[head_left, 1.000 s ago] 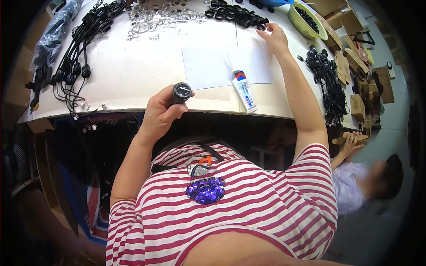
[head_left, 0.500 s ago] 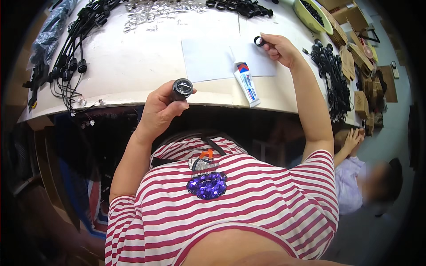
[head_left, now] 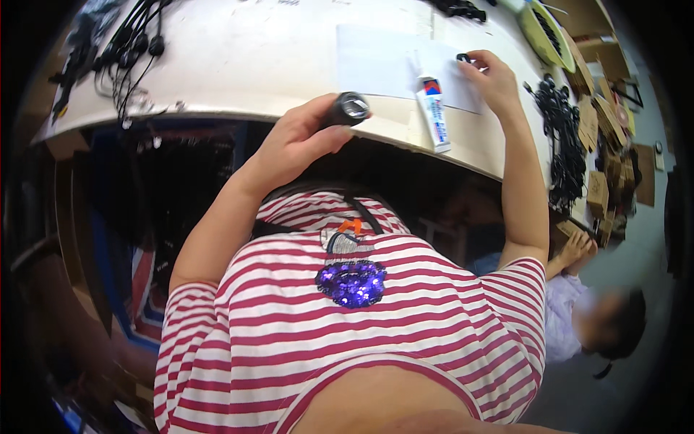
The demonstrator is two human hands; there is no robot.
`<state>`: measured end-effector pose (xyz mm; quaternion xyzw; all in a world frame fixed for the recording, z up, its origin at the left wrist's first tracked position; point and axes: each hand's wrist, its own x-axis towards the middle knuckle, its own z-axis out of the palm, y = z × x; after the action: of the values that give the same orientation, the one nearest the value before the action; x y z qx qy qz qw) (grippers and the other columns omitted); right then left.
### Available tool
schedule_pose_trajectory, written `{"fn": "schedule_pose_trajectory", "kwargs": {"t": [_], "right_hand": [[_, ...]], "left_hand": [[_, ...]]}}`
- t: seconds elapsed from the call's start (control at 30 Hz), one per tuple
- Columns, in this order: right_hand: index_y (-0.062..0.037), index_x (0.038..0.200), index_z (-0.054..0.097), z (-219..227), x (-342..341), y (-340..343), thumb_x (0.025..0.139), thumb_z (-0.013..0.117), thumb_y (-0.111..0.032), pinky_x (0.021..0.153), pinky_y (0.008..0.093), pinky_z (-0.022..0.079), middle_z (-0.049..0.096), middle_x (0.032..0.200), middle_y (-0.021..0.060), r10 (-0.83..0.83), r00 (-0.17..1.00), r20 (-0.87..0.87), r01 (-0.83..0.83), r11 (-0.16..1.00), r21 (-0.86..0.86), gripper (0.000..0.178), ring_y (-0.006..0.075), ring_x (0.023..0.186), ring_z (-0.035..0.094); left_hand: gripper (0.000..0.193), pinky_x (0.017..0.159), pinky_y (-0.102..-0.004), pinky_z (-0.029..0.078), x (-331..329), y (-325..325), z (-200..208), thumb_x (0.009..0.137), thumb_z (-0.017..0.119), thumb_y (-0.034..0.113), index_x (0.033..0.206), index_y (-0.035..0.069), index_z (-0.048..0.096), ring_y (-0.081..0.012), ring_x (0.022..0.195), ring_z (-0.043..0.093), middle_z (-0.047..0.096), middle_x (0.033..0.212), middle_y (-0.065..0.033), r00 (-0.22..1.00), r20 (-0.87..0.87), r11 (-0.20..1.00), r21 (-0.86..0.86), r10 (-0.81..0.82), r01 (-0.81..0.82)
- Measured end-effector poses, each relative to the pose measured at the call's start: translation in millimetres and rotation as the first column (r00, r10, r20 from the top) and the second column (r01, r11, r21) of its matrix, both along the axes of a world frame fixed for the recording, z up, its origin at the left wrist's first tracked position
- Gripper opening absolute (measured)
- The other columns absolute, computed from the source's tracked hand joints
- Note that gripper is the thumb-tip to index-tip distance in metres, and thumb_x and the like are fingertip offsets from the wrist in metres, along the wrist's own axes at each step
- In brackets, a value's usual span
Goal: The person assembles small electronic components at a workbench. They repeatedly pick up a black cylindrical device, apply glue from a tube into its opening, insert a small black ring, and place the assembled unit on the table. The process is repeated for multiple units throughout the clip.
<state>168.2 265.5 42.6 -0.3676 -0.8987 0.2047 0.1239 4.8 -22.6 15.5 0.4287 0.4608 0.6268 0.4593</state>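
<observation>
My left hand (head_left: pixel 296 141) is closed around a short black cylinder (head_left: pixel 353 107) just above the table's front edge. Its round end faces up and shines brightly, perhaps a glass face or a reflection. Farther right, over the white sheet of paper (head_left: pixel 372 61), my right hand (head_left: pixel 497 83) pinches a small black ring (head_left: pixel 463 58) between thumb and fingertips. Between the two hands, a white tube (head_left: pixel 437 123) with a blue and red end lies partly on the paper, its pale nozzle pointing away from me.
Black cables with round sockets (head_left: pixel 137 50) lie at the table's left. A bundle of black cables (head_left: pixel 560 137) sits along the right side, near a yellow-green basin (head_left: pixel 538 32) of small black parts. Cardboard boxes (head_left: pixel 596 192) and another person (head_left: pixel 571 311) are at the right.
The whole view has shifted, moving the table's things up and to the right. My left hand has turned the cylinder, so its end now shines. My right hand keeps the ring over the paper.
</observation>
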Motion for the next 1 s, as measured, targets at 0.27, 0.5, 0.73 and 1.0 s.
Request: {"fn": "schedule_pose_trajectory", "kwargs": {"t": [0.27, 0.5, 0.73, 1.0], "right_hand": [[-0.0007, 0.103, 0.058, 50, -12, -134, 0.071, 0.068, -0.003, 0.059, 0.0169, 0.034, 0.057, 0.083, -0.0008, 0.473, 0.805, -0.357, -0.565, 0.794, -0.223, 0.033, 0.0035, 0.067, 0.045], [-0.0052, 0.096, 0.061, 44, -19, -144, 0.066, 0.073, -0.011, 0.051, 0.0218, 0.037, 0.055, 0.074, 0.0010, 0.575, 0.764, -0.291, -0.611, 0.790, -0.043, 0.032, 0.0093, 0.052, 0.042], [-0.0059, 0.096, 0.061, 47, -20, -145, 0.068, 0.073, -0.013, 0.051, 0.0230, 0.039, 0.058, 0.074, 0.0028, 0.602, 0.767, -0.221, -0.627, 0.777, -0.059, 0.032, 0.0108, 0.052, 0.045], [-0.0052, 0.100, 0.061, 39, -11, -149, 0.068, 0.073, -0.017, 0.050, 0.0241, 0.042, 0.060, 0.075, 0.0069, 0.488, 0.871, -0.060, -0.492, 0.865, -0.099, 0.037, 0.0137, 0.055, 0.052]], "left_hand": [[0.026, 0.057, -0.0193, 0.036, 6, 1, -7, 0.085, 0.056, 0.017, 0.107, 0.004, 0.055, -0.0049, 0.063, 0.044, 0.051, 0.071, 0.0025, 0.997, -0.061, 0.995, -0.087, -0.053, 0.048], [0.025, 0.056, -0.0205, 0.036, 9, 1, -9, 0.084, 0.058, 0.019, 0.104, 0.004, 0.057, -0.0057, 0.062, 0.044, 0.051, 0.068, 0.0023, 0.994, -0.078, 0.995, -0.079, -0.070, 0.064], [0.025, 0.056, -0.0223, 0.036, 7, -1, -10, 0.083, 0.059, 0.023, 0.099, 0.004, 0.058, -0.0075, 0.061, 0.045, 0.051, 0.067, 0.0009, 0.991, -0.059, 0.990, -0.080, -0.123, 0.119], [0.025, 0.058, -0.0257, 0.040, 15, 1, -8, 0.082, 0.060, 0.025, 0.094, 0.003, 0.058, -0.0137, 0.061, 0.049, 0.055, 0.067, -0.0052, 0.955, -0.298, 0.999, -0.052, -0.014, -0.002]]}}
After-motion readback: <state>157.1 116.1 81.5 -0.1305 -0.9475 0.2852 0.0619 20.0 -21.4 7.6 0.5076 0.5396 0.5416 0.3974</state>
